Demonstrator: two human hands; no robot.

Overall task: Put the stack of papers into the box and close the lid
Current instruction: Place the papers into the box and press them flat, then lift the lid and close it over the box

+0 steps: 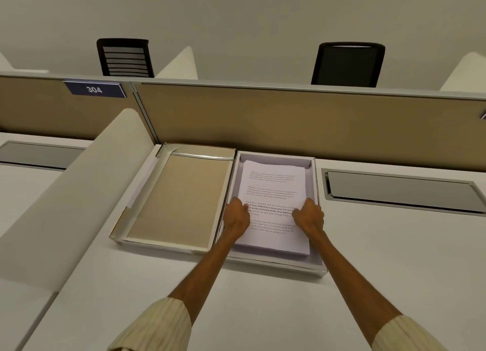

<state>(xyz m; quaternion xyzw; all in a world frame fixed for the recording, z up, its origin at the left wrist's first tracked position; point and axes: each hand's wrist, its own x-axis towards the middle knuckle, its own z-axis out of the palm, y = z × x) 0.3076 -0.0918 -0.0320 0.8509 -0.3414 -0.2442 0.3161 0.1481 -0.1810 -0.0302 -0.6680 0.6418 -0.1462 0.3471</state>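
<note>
A shallow white box (317, 182) lies open on the desk against the tan partition. Inside it rests the stack of printed papers (273, 185), its far end raised slightly on the box's back wall. My left hand (236, 215) grips the stack's left edge and my right hand (309, 215) grips its right edge, thumbs on top of the sheets. The lid (181, 198) lies upside down just left of the box, its tan inner face up, touching the box's side.
A cream divider (79, 192) slopes along the left. A grey cable hatch (402, 190) is set into the desk right of the box. The tan partition (289, 113) stands behind, with two black chairs (347, 63) beyond it.
</note>
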